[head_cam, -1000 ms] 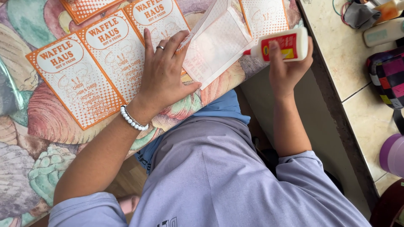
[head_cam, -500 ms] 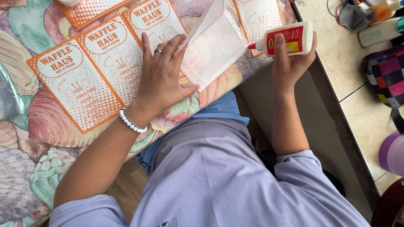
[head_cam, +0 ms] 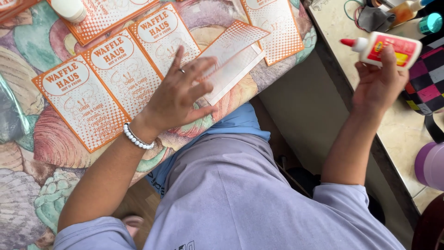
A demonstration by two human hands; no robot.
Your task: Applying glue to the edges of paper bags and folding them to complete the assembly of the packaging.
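Your left hand [head_cam: 178,95] lies flat, fingers spread, pressing the folded paper bag [head_cam: 231,62], while your right hand [head_cam: 379,81], raised, has its grip around a glue bottle [head_cam: 386,48].

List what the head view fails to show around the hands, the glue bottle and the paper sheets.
- Sheet under left hand: partly covered by palm and fingers.
- Glue bottle: underside hidden by right hand.
- White bottle: cut off by top edge.
- Purple cup: cut off by right edge.

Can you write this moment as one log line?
left hand: pressing paper flap flat | right hand: holding glue bottle, off to the side | cards: on tablecloth
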